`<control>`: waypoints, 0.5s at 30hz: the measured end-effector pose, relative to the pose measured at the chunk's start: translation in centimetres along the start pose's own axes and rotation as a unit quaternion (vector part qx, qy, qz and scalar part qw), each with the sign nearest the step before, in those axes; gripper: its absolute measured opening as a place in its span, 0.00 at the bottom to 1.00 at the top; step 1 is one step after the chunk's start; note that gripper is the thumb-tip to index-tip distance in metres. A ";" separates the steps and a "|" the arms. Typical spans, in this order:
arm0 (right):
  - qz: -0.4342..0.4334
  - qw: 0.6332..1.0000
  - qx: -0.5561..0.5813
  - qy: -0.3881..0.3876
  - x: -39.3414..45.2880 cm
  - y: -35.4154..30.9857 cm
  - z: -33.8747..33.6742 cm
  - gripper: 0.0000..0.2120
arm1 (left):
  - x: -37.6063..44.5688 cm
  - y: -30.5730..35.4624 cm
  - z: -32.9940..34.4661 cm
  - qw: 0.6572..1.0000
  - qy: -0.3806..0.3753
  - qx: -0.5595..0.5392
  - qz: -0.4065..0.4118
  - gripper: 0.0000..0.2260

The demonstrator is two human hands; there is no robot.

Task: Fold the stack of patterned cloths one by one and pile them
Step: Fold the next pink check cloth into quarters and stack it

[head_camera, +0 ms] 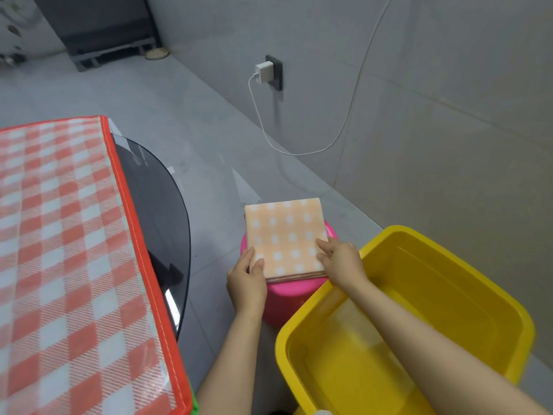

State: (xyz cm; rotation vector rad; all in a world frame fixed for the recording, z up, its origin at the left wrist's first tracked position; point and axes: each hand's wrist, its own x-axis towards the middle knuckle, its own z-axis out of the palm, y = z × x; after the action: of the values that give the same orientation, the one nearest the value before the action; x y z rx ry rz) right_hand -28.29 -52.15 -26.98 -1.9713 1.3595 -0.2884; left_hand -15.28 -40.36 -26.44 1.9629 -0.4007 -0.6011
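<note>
Grey tiled floor (pixel 209 139) and a grey wall fill the head view, with a white charger (pixel 264 72) plugged into the wall well beyond the stack. The stack of square orange-and-white checked cloths (pixel 285 238) lies flat on a round pink plastic stool (pixel 287 298), its corners overhanging the stool's rim. To the right of the stack, touching the stool, stands a yellow plastic tub (pixel 449 265); to the stack's left lies a red-and-white checked mat (pixel 65 235) over a dark glass bench (pixel 161 211).

Both hands sit at the stack's near edge, one at each near corner. The left hand (pixel 247 283) has its thumb on top of the near-left corner and its fingers (pixel 244 259) curled at the side edge, apparently pinching the upper layer or layers. The right hand (pixel 341 260) rests on the near-right corner, fingers (pixel 324 245) lying along the right edge, curled over it; how deep they reach I cannot tell.

The stack stretches away from the fingers, so the coming move likely turns on lifting only the top cloth by its near edge. Both hands are equally near.
</note>
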 end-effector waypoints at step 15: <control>-0.156 0.983 0.061 0.078 -10.2 -12.6 -11.6 0.10 | -11.4 12.9 -6.1 0.994 -0.006 -0.037 0.105 0.16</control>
State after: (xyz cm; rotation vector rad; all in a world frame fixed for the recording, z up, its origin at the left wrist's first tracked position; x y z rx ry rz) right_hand -29.83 -45.66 -8.17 -2.0886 1.0930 -0.6696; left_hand -21.43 -35.72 -9.90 1.8182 -0.5766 -0.4867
